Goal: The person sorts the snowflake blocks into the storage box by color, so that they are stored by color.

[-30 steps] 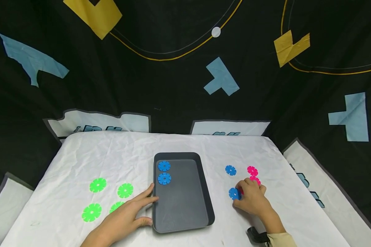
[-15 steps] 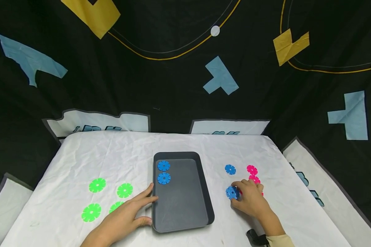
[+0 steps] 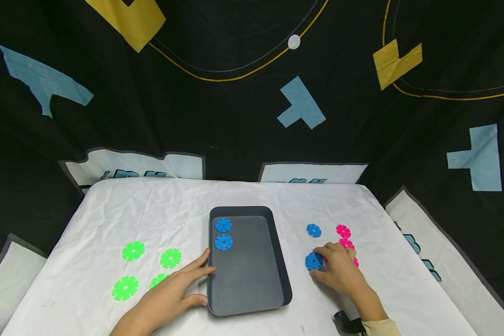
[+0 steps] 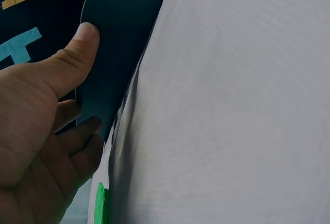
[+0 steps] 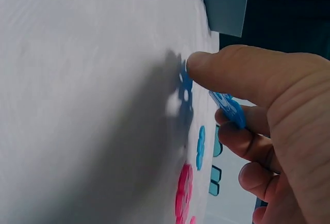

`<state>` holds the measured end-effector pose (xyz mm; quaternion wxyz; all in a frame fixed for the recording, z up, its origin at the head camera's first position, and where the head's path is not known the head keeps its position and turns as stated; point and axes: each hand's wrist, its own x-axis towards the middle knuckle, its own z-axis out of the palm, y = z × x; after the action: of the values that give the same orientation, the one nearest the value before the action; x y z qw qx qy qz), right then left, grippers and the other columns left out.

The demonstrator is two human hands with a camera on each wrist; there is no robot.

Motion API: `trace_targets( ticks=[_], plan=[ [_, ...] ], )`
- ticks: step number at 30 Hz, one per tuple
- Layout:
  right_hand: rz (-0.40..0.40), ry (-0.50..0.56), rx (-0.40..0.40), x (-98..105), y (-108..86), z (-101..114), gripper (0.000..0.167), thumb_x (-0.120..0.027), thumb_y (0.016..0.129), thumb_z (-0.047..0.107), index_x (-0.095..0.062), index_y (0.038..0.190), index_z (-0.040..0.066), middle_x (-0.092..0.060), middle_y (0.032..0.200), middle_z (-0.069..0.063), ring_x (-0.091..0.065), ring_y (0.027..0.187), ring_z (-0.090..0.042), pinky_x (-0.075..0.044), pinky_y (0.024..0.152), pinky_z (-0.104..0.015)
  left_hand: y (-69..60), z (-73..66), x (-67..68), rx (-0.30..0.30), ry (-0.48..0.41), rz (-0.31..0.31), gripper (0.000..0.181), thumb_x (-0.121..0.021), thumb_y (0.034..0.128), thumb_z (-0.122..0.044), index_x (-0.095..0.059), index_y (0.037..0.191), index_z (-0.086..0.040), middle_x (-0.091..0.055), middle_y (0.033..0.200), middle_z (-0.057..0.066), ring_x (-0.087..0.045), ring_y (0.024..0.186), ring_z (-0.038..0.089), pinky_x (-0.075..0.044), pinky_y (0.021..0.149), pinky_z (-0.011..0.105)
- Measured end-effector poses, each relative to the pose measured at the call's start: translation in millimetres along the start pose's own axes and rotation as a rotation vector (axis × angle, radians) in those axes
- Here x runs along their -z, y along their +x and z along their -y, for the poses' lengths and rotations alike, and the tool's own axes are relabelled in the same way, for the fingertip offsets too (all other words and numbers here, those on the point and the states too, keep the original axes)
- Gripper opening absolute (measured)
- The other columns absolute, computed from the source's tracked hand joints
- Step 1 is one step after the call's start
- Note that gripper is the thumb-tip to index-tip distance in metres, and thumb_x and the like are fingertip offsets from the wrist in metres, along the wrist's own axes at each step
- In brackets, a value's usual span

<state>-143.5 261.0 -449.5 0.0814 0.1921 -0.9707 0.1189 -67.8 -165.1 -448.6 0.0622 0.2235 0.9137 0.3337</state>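
Observation:
My left hand rests against the left side of the dark grey tray, fingers spread; in the left wrist view the thumb touches the tray wall. Two blue notched discs lie inside at the tray's top left. Right of the tray, my right hand pinches a blue disc between thumb and fingers. From the right wrist, one blue disc sits tilted against the fingers, and another lies on the cloth beside the thumb tip.
Several green discs lie left of the tray, one partly behind the left hand. A separate blue disc and pink discs lie beyond the right hand, some partly covered. White cloth covers the table; a black curtain stands behind.
The right hand has shifted slightly left, and the blue disc at its fingertips has moved left with it. The left hand and tray have stayed in place.

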Motion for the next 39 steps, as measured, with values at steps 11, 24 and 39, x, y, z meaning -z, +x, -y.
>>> trace_targets(
  ticks=[11,24,39],
  plan=[
    [-0.059,0.034,0.057,14,14.0,24,0.053,-0.091,0.064,0.036,-0.071,0.108,0.014,-0.058,0.089,0.009,-0.049,0.088,-0.012,-0.026,0.072,-0.040,-2.7,-1.1,1.5,-0.004,-0.006,0.006,0.069,-0.070,0.0823,-0.048,-0.052,0.142,-0.019,-0.019,0.161,0.001,-0.031,0.140,0.020,-0.042,0.103,0.044],
    [-0.096,0.070,0.170,24,36.2,64,0.053,-0.091,0.065,0.035,-0.071,0.109,0.013,-0.057,0.090,0.009,-0.050,0.090,-0.012,-0.026,0.084,-0.047,-3.0,-0.6,1.1,-0.013,-0.010,-0.003,0.069,-0.071,0.0822,-0.047,-0.052,0.142,-0.019,-0.019,0.161,0.001,-0.031,0.140,0.019,-0.041,0.103,0.043],
    [-0.017,0.015,0.355,14,69.1,115,0.053,-0.087,0.070,0.039,-0.070,0.113,0.014,-0.059,0.099,0.007,-0.048,0.092,-0.012,-0.027,0.079,-0.044,-3.0,-1.0,2.3,-0.013,-0.024,0.001,0.070,-0.070,0.0820,-0.048,-0.052,0.142,-0.017,-0.019,0.161,0.002,-0.031,0.141,0.020,-0.040,0.103,0.045]
  ],
)
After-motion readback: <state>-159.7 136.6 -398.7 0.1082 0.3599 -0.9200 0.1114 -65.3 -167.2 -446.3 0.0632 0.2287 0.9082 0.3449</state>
